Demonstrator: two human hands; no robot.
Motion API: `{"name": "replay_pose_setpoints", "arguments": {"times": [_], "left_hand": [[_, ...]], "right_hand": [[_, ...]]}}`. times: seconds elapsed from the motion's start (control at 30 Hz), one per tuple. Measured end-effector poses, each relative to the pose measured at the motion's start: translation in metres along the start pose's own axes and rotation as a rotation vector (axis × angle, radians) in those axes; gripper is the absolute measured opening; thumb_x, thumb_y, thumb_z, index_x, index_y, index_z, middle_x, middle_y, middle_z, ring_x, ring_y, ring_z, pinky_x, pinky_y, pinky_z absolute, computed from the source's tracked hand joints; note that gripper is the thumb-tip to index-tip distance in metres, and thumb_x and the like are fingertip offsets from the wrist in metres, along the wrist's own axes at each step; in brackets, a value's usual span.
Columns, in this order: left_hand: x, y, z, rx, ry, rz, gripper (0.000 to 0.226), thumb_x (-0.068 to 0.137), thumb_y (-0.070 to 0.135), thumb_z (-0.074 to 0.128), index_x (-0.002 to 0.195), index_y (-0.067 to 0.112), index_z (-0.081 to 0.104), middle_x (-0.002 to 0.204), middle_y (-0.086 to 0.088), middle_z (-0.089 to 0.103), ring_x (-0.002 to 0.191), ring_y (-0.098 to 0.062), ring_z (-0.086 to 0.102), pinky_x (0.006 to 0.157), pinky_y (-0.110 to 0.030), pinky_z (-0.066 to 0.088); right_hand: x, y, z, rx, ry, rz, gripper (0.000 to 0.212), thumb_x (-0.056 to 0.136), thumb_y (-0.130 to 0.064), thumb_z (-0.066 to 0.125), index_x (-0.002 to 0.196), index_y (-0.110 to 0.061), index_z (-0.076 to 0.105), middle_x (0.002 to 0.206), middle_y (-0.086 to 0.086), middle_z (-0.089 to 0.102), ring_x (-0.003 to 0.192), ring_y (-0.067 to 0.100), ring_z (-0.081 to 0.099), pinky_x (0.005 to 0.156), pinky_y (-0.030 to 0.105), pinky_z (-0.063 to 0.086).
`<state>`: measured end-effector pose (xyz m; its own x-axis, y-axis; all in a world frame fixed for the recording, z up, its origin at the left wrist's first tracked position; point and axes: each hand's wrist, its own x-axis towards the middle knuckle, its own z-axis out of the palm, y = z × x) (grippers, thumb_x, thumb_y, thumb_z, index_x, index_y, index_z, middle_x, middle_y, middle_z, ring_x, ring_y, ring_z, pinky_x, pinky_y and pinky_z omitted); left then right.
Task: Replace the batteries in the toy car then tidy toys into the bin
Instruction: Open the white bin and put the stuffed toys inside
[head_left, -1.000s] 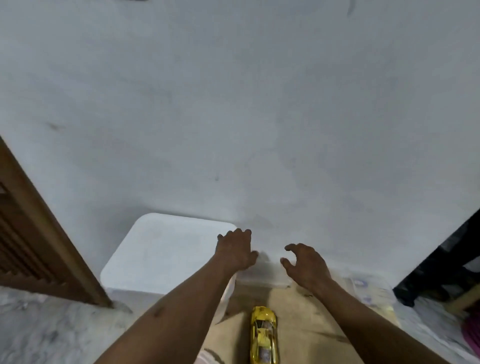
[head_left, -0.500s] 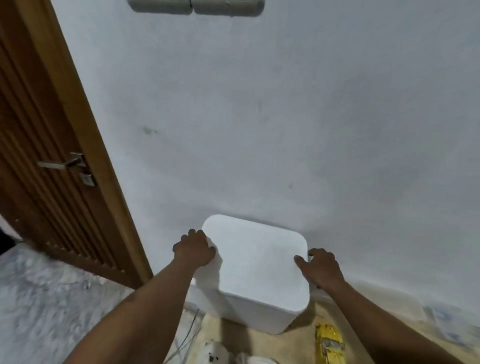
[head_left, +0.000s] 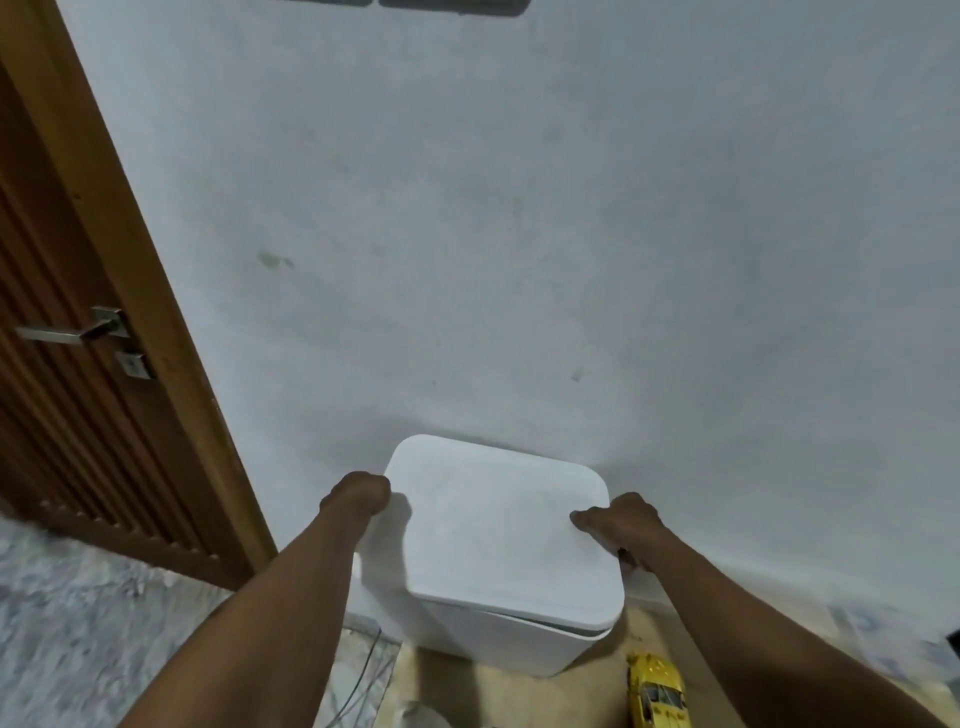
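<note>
The bin (head_left: 483, 644) stands with its back against the wall (head_left: 519, 234), the door (head_left: 78, 364) well apart at left. A thin gap shows under its lid (head_left: 498, 525) at the front edge. The left hand (head_left: 358, 493) and right hand (head_left: 621, 522) grip opposite lid edges, fingers curled. The toy car (head_left: 654, 693) lies near the bin's front right corner.

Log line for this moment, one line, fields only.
lid: on bin, gap at front corner | left hand: grips its left edge | right hand: grips its right edge | toy car: outside, before bin
</note>
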<state>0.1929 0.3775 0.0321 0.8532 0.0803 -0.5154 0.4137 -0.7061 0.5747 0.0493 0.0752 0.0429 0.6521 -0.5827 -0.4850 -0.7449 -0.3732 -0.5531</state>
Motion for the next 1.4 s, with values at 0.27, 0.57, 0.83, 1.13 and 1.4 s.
{"name": "replay_pose_setpoints", "arguments": {"times": [0.27, 0.57, 0.83, 1.13, 1.4], "left_hand": [[-0.004, 0.004, -0.001, -0.283, -0.097, -0.095, 0.028, 0.089, 0.022, 0.04, 0.093, 0.003, 0.06, 0.088, -0.015, 0.058, 0.084, -0.032, 0.058, 0.084, -0.043, 0.05], [0.001, 0.004, 0.0, -0.247, -0.185, -0.149, 0.041, 0.088, 0.025, 0.041, 0.113, 0.0, 0.062, 0.109, -0.019, 0.066, 0.101, -0.036, 0.062, 0.086, -0.041, 0.047], [-0.014, 0.012, -0.004, -0.435, -0.138, -0.119, 0.026, 0.096, 0.021, 0.049, 0.106, 0.0, 0.06, 0.076, -0.012, 0.053, 0.07, -0.027, 0.051, 0.076, -0.032, 0.041], [-0.033, 0.036, -0.014, -0.306, 0.191, 0.008, 0.039, 0.092, 0.024, 0.06, 0.12, -0.004, 0.058, 0.122, -0.021, 0.06, 0.107, -0.041, 0.061, 0.076, -0.037, 0.046], [-0.089, 0.056, 0.0, -0.077, 0.207, 0.18, 0.043, 0.081, 0.033, 0.061, 0.111, 0.002, 0.063, 0.115, -0.019, 0.065, 0.098, -0.04, 0.066, 0.087, -0.044, 0.058]], "right_hand": [[-0.004, -0.003, -0.007, 0.11, -0.063, 0.009, 0.053, 0.073, -0.038, 0.081, 0.104, -0.003, 0.054, 0.1, 0.015, 0.066, 0.078, 0.032, 0.071, 0.046, 0.029, 0.052], [0.003, 0.0, -0.012, 0.128, -0.149, 0.053, 0.078, 0.055, -0.041, 0.085, 0.113, 0.003, 0.057, 0.103, 0.023, 0.068, 0.073, 0.04, 0.073, 0.055, 0.045, 0.06], [-0.007, -0.009, -0.01, 0.065, -0.085, 0.046, 0.056, 0.073, -0.038, 0.081, 0.104, 0.001, 0.055, 0.096, 0.018, 0.065, 0.074, 0.038, 0.071, 0.061, 0.049, 0.061], [-0.023, -0.012, -0.028, -0.016, 0.091, -0.082, 0.058, 0.072, -0.059, 0.073, 0.088, -0.005, 0.062, 0.075, 0.01, 0.069, 0.065, 0.029, 0.071, 0.058, 0.048, 0.062], [-0.043, 0.022, -0.083, 0.053, 0.213, -0.109, 0.058, 0.074, -0.062, 0.07, 0.077, -0.004, 0.062, 0.068, 0.009, 0.068, 0.059, 0.027, 0.069, 0.053, 0.036, 0.06]]}}
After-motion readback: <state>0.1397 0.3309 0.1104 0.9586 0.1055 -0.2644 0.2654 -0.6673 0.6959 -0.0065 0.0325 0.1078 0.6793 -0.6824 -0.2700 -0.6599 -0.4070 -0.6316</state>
